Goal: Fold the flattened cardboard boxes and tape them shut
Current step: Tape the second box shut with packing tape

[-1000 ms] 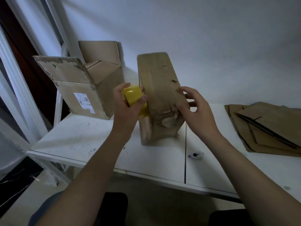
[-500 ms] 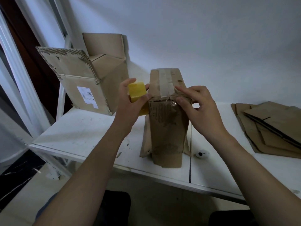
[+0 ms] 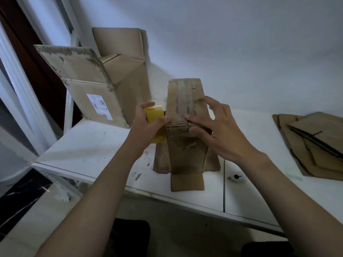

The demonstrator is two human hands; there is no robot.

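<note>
We see the small box (image 3: 185, 151) standing tall in the middle of the white surface (image 3: 92, 145). Its bottom flaps are spread out flat. A strip of tape (image 3: 182, 97) runs along its top and over the near edge.

The left hand (image 3: 148, 125) has its grip closed round a yellow tape roll (image 3: 155, 113). It holds the roll just beside the box, at nine o'clock.

The right hand (image 3: 220, 130) has a loose grip and holds nothing. Its first finger presses on the tape at the near top edge. The other fingers are spread over the top. Its thumb seems to rest on the front of the box, but it is dim there.

At ten o'clock from the small box we see a big open box (image 3: 104, 84). At three o'clock, well apart, lies a pile of flat boxes (image 3: 319, 143). At four o'clock, near, sits a small white thing (image 3: 236, 177) with a black spot.
</note>
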